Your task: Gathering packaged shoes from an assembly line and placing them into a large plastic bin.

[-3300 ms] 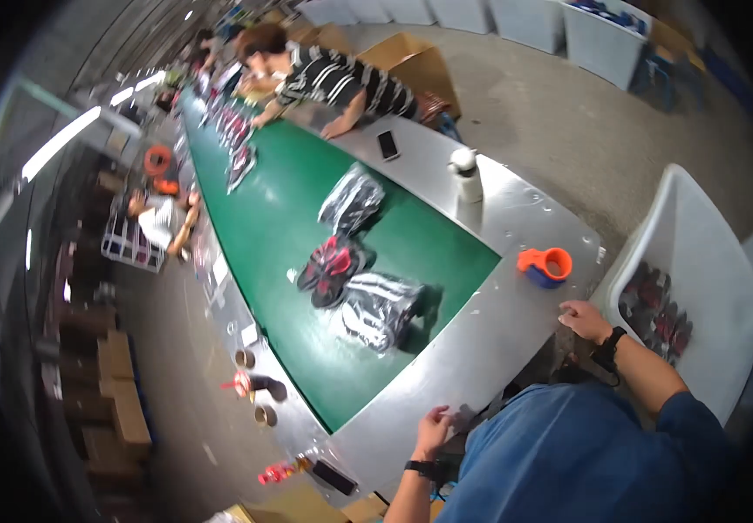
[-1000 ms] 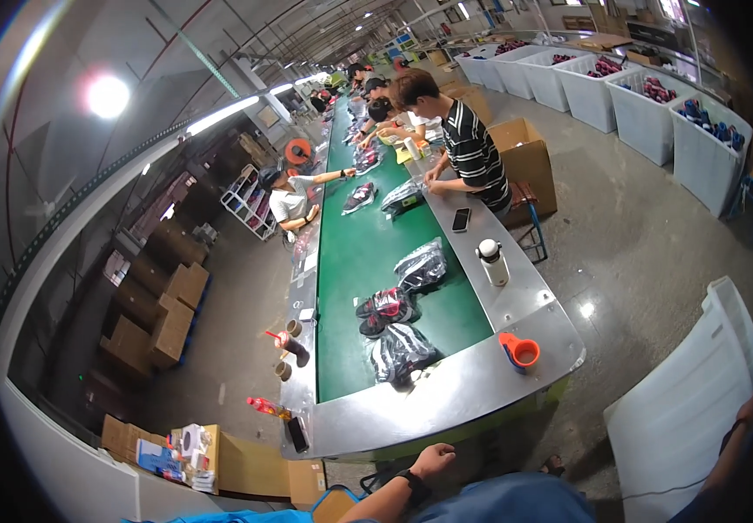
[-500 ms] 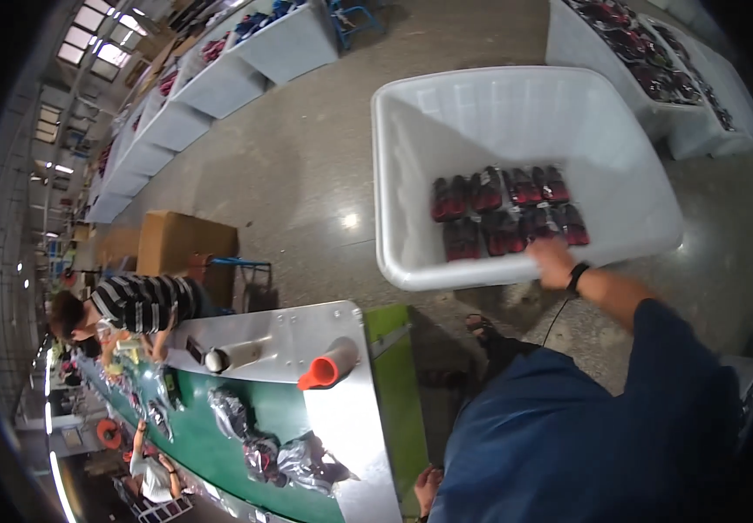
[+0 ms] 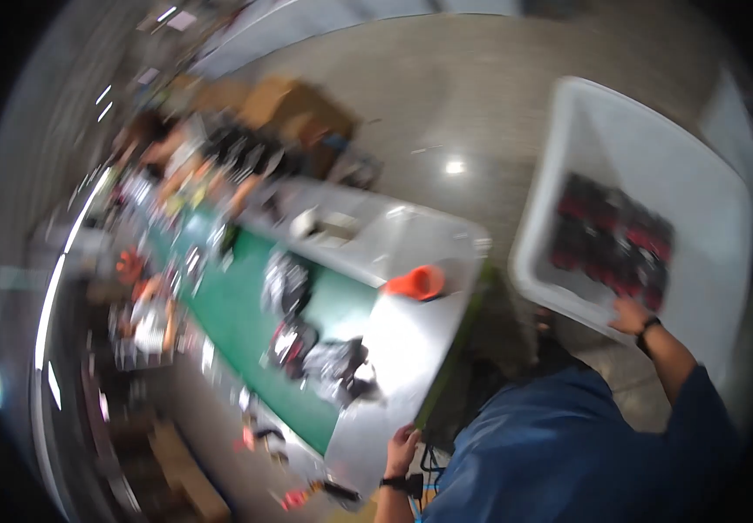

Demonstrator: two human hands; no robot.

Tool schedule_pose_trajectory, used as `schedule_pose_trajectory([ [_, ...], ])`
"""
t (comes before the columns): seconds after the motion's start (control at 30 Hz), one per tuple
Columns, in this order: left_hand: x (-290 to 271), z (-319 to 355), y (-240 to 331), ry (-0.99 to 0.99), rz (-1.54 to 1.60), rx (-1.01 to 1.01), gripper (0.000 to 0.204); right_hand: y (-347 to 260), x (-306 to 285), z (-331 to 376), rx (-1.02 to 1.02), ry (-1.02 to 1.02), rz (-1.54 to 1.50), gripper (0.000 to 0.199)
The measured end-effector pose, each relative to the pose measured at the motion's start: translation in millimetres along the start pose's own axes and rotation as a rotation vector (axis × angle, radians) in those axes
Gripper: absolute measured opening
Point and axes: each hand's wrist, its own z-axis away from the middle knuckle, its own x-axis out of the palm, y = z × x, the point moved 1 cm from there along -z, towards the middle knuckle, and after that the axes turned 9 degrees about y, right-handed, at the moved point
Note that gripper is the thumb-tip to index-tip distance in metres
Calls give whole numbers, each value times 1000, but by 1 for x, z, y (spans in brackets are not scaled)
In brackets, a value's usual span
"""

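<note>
My right hand [image 4: 631,315], with a dark band on its wrist, is at the near rim of a large white plastic bin [image 4: 540,209]. Its fingers are smeared by motion, so their grip cannot be told. Inside the bin, beside that hand, lie dark and red shoes [image 4: 612,235] in clear bags, set in rows. My left hand [image 4: 402,444] is beside the end of the metal-edged worktable [image 4: 433,336], its fingers curled and nothing visible in them. Bagged items [image 4: 337,366] in clear and dark wrapping rest on the table's green surface nearby.
An orange-red cone-shaped spool [image 4: 417,283] lies near the table's corner. At the far side a person in a striped shirt [image 4: 241,148] works by the table; another person [image 4: 151,322] is across it. Cardboard boxes [image 4: 293,109] stand behind, and pale bins [image 4: 333,22] line the back.
My view has swung left, so the bin now appears farther right and the table nearer the middle. My left hand has come up beside the table's end. The right hand stays near the bin's rim.
</note>
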Motion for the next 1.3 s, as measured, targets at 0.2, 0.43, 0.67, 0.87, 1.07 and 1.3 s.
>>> schedule_pose_trajectory([
  [0.2,-75,-96,-61,383,44,39,48,-211,-50,-82,-150,44,-466,28],
  [0.43,-132,-174,-42,540,749,-166,85,-531,-17,-140,-556,-343,-425,35],
  [0.67,-124,-210,-19,677,777,-132,114,-662,129,-204,-476,-637,-498,55],
  [0.87,-128,-205,-17,466,1189,-158,104,-715,194,-196,-161,-538,-577,64],
  [1.07,-104,-171,-16,85,1506,-130,71,-776,112,-130,-352,-520,-637,67],
  [1.3,-123,-160,-103,-206,1824,-326,67,-781,71,-70,-1026,-851,-474,41],
])
